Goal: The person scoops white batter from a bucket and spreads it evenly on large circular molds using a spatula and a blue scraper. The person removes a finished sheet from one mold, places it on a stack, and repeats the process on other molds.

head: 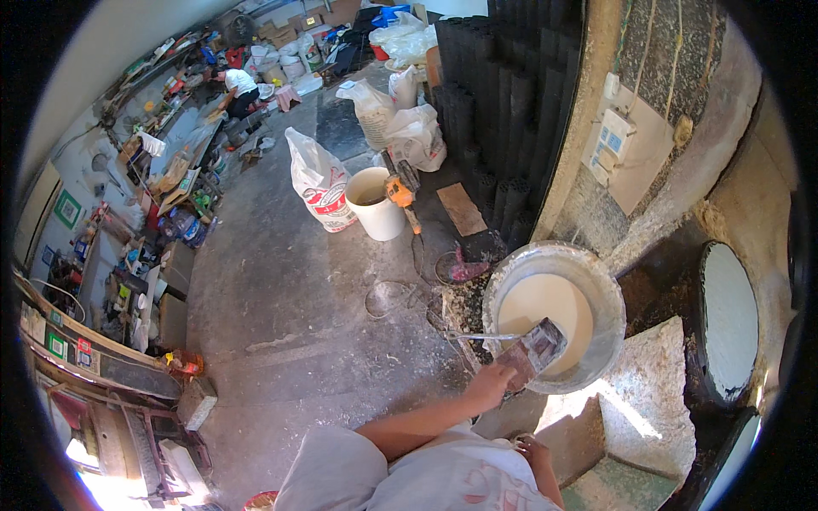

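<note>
A wide metal basin (pixel 555 255) with a crusted rim holds cream-coloured liquid (pixel 537 297). My left hand (pixel 491 385) grips the near end of a dark brown, rectangular block-like object (pixel 533 351), tilted over the near side of the basin. Its far end has a recessed, dark and pale face above the liquid. Beside it a thin metal rod or handle (pixel 482 335) lies across the basin's left rim. Close to my waist, below the basin, is my right hand (pixel 534 449); its fingers look curled near something small and pale, and whether it holds this is unclear.
An orange-and-black power tool (pixel 401 191) leans at a white bucket (pixel 378 220), beside a white sack (pixel 319 198). Its cord trails over the floor. Black tubes (pixel 511 115) stand behind. A broken-edged slab (pixel 652 389) and round vessel (pixel 728 319) are right. A person (pixel 239 89) crouches far left.
</note>
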Tool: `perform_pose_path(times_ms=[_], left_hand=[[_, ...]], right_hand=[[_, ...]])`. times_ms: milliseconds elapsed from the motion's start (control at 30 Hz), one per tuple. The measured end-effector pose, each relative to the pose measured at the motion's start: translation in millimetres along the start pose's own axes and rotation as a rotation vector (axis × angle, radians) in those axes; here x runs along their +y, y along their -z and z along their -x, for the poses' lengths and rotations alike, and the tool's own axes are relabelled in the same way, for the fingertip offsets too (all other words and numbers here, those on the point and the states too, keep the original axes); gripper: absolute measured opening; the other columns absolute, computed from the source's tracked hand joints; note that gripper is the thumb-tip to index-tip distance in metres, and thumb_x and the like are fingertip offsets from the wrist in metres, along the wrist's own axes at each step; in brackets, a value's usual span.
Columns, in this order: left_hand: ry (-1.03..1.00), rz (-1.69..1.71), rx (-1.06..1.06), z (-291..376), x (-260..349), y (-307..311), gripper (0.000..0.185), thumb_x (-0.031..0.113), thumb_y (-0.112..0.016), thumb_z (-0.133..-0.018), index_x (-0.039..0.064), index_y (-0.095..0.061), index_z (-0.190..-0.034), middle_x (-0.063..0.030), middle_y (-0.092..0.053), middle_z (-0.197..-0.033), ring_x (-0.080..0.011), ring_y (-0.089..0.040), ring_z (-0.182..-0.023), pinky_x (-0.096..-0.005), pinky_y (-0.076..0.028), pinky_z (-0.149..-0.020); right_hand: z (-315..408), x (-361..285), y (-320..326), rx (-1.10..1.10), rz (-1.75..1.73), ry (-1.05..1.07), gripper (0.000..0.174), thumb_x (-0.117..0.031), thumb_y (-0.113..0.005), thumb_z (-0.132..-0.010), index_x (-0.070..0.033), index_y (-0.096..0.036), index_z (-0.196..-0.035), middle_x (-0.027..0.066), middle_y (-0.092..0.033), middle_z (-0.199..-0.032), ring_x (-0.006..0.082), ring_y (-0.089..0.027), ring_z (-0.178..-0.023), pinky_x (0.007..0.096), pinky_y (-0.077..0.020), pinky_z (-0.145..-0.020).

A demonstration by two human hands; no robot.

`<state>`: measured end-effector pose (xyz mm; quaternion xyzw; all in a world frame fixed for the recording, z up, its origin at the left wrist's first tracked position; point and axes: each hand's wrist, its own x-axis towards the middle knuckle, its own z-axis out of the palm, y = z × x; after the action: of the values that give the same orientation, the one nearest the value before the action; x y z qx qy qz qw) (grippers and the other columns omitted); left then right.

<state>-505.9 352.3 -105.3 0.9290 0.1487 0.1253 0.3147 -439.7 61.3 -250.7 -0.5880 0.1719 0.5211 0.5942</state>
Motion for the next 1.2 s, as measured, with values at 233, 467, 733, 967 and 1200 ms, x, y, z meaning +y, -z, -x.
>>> perform_pose_path(times_ms=[233, 467, 733, 967, 1200], left_hand=[[-0.254, 0.021, -0.133, 3, 47, -19, 0.032, 0.007, -0.048, -0.074, 0.004, -0.052, -0.106, -0.0138, -0.053, -0.096, -0.0293, -0.05, -0.095, -0.0404, -0.041, -0.082], [-0.195, 0.063, -0.345, -14, 67, -34, 0.031, 0.008, -0.049, -0.074, 0.006, -0.053, -0.105, -0.0114, -0.055, -0.092, -0.0282, -0.051, -0.09, -0.0389, -0.042, -0.079], [-0.405, 0.18, -0.337, -8, 106, -100, 0.026, 0.007, -0.049, -0.073, 0.005, -0.053, -0.099, -0.0137, -0.055, -0.087, -0.0311, -0.052, -0.086, -0.0402, -0.041, -0.075], [-0.277, 0.097, -0.403, -12, 119, -98, 0.031, 0.01, -0.045, -0.074, 0.004, -0.052, -0.103, -0.012, -0.055, -0.093, -0.0275, -0.052, -0.091, -0.0389, -0.042, -0.079], [-0.207, 0.132, -0.416, -13, 134, -105, 0.026, 0.011, -0.044, -0.079, 0.008, -0.053, -0.103, -0.018, -0.055, -0.09, -0.0337, -0.054, -0.087, -0.0435, -0.042, -0.074]], right_hand=[[65, 45, 112, 0.841, 0.369, -0.035, 0.021, -0.016, -0.058, -0.073, -0.001, -0.059, -0.086, 0.0066, -0.064, -0.078, 0.0202, -0.062, -0.068, 0.0357, -0.0479, -0.06], [87, 27, 114, 1.028, 0.878, -0.072, 0.02, -0.016, -0.058, -0.072, -0.001, -0.06, -0.085, 0.008, -0.063, -0.079, 0.0219, -0.062, -0.07, 0.0363, -0.0478, -0.061], [94, 6, 126, 1.004, 1.034, -0.083, 0.019, -0.015, -0.057, -0.072, -0.002, -0.061, -0.084, 0.0097, -0.063, -0.08, 0.0238, -0.061, -0.072, 0.037, -0.0478, -0.063], [97, -4, 140, 1.001, 1.124, -0.097, 0.018, -0.015, -0.057, -0.071, -0.002, -0.061, -0.084, 0.0111, -0.063, -0.081, 0.0255, -0.061, -0.074, 0.0376, -0.0478, -0.064], [112, -1, 169, 1.004, 1.143, -0.131, 0.018, -0.014, -0.057, -0.07, -0.003, -0.062, -0.083, 0.0125, -0.062, -0.082, 0.0272, -0.061, -0.076, 0.0382, -0.0477, -0.065]])
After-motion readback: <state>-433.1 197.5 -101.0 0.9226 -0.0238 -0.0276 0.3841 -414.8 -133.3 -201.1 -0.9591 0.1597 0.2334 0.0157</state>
